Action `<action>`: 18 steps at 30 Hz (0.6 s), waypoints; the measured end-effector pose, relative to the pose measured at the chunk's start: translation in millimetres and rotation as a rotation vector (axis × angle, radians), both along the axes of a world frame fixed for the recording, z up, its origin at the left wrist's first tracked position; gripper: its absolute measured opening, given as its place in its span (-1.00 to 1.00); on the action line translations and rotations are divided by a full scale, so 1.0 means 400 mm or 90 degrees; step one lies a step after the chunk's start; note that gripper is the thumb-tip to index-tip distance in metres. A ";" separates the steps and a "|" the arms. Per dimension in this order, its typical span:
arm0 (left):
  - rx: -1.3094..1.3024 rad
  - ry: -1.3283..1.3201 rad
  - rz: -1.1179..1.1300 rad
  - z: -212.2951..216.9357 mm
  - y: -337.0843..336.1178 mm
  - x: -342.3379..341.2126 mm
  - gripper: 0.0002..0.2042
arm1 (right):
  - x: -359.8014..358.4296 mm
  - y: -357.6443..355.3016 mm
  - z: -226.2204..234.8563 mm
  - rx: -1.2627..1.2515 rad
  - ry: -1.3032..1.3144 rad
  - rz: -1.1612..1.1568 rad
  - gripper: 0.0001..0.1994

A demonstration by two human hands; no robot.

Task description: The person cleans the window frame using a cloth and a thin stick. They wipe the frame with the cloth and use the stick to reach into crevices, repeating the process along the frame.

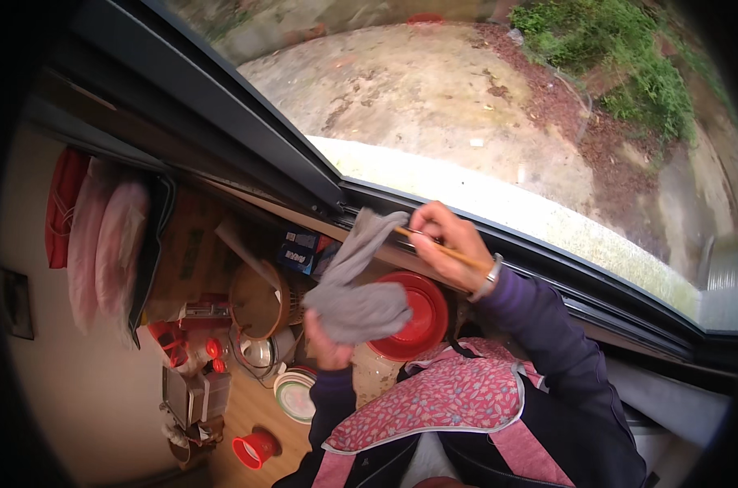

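On the near side of the dark window frame (214, 114), the grey cloth (357, 311) covers part of my left grip (330, 346); I cannot tell how far its fingers close. My right grip (457, 246) pinches a thin brown stick (465, 258).

Grey cloth (361, 313), red basin (439, 307), apron (450, 400) — pink, flowered, white-edged

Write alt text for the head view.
A person's left hand holds a grey cloth while the right hand grips a thin stick near the cloth's upper end, beside a dark window frame. Below are a red basin and pink floral fabric on the lap.
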State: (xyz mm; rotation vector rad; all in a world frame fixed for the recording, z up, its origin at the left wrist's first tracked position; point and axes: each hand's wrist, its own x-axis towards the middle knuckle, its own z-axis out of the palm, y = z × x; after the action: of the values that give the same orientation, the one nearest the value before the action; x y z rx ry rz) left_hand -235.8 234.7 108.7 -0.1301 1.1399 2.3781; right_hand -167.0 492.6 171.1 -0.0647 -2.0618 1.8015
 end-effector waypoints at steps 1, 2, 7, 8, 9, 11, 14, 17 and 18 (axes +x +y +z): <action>0.035 0.041 0.055 0.007 -0.059 -0.003 -0.50 | 0.036 -0.006 0.028 -0.117 -0.022 -0.013 -0.94; 0.070 0.081 0.112 0.009 -0.107 -0.007 -0.49 | 0.067 -0.013 0.043 -0.234 -0.044 -0.025 -0.95; -0.055 0.447 0.209 0.119 -0.177 -0.015 -0.49 | 0.064 -0.038 0.034 -0.240 0.013 -0.090 -0.92; -0.047 0.461 0.210 0.131 -0.187 -0.020 -0.49 | 0.053 -0.047 0.036 -0.254 -0.009 -0.089 -0.92; -0.063 0.466 0.226 0.140 -0.192 -0.020 -0.50 | 0.042 -0.054 0.036 -0.268 -0.031 -0.083 -0.91; -0.056 0.474 0.206 0.148 -0.192 -0.010 -0.51 | -0.002 -0.051 0.006 -0.217 -0.070 -0.114 -0.90; 0.009 0.390 0.172 0.133 -0.189 0.001 -0.51 | -0.065 -0.032 -0.080 -0.257 -0.072 -0.052 -0.87; 0.046 0.197 0.252 0.052 -0.242 -0.002 -0.48 | -0.077 -0.027 -0.092 -0.376 -0.062 0.099 -0.56; 0.037 0.184 0.268 0.044 -0.240 0.001 -0.47 | -0.063 -0.022 -0.082 -0.403 -0.041 0.149 -0.48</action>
State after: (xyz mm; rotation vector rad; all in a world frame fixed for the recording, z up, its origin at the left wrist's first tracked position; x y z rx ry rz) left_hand -235.3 138.8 126.4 -0.0033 1.2721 2.8735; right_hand -192.4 483.7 138.4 -0.0585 -1.5052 2.5631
